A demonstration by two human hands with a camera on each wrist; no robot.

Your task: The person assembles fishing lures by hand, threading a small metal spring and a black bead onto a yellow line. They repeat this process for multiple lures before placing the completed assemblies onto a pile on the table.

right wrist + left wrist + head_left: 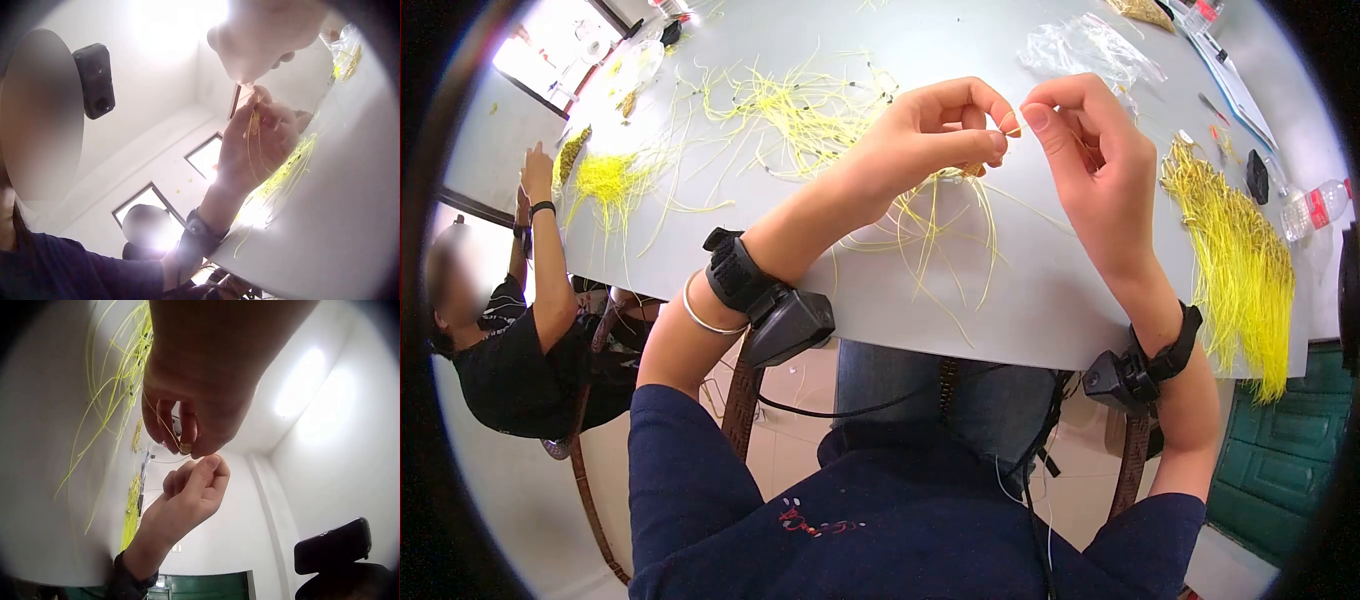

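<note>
The left hand [930,135] pinches a small gold piece [255,120] between thumb and forefinger, with thin yellow strands hanging from it. In the left wrist view the gold piece [185,448] shows at the left fingertips. Close beside it, the right hand [1100,150] has its thumb and forefinger together at the tips and the other fingers curled; a fine thread seems to run to them, but what they pinch is too small to make out. Yellow strands [930,215] droop below the left hand over the grey table [1040,290].
Loose yellow strands [800,115] spread behind the left hand, with another pile [610,185] farther left. A thick yellow bundle [1235,270] lies at the right near a bottle [1315,208]. A clear plastic bag [1090,50] lies at the back. Another person [520,350] sits at the left.
</note>
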